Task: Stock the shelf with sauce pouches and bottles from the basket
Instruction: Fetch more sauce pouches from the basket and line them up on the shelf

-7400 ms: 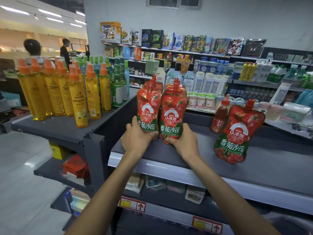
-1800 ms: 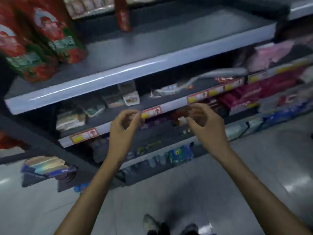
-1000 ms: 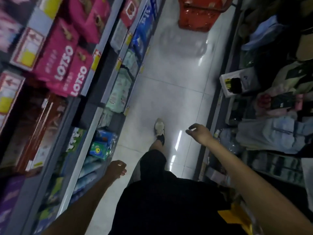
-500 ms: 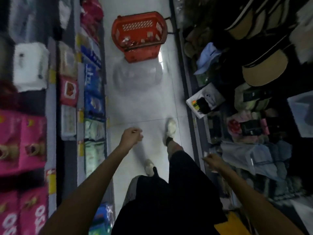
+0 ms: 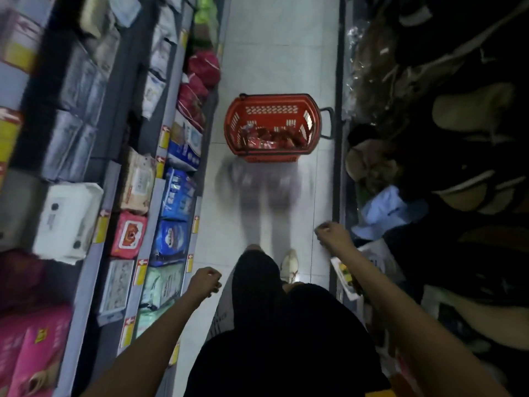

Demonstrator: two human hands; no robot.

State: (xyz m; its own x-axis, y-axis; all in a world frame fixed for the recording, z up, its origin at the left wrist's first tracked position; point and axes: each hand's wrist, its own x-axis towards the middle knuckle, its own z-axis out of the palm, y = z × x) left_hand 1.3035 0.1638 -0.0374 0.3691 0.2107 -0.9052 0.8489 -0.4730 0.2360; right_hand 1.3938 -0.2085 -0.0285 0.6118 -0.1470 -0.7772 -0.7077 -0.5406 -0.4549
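Looking down a narrow shop aisle, we find one red basket (image 5: 274, 110) set on the pale tiled floor (image 5: 266, 53), far ahead and well apart from both hands. It sits midway between the stocked shelving (image 5: 156, 179) on the left and a dim rack of hats and clothing (image 5: 469, 110) on the right. We judge it was parked there so that neither hand has to carry it while goods go up.

Inside it, heaped toward the near wall, lie the red sauce pouches (image 5: 267, 138). There are several, but blur and overlap stop us from giving a true count, and we can make out no bottles among them. One black handle (image 5: 328, 123) juts from the basket's right side.

Two hands show, and both are empty. The left hand (image 5: 204, 282) hangs near the left shelving with its fingers loosely curled round nothing. The right hand (image 5: 332, 233) is a little farther out, just beside the right rack, also loosely curled and bare. We read the empty hands as the sign of a return trip for another load.

One light shoe (image 5: 289, 265) shows on the near floor below dark shorts (the other foot is hidden). The left shelving carries wipes and tissue packs (image 5: 176, 193), not sauces. The shelf to be stocked lies out of view, so the next move calls for a reach down into the basket.
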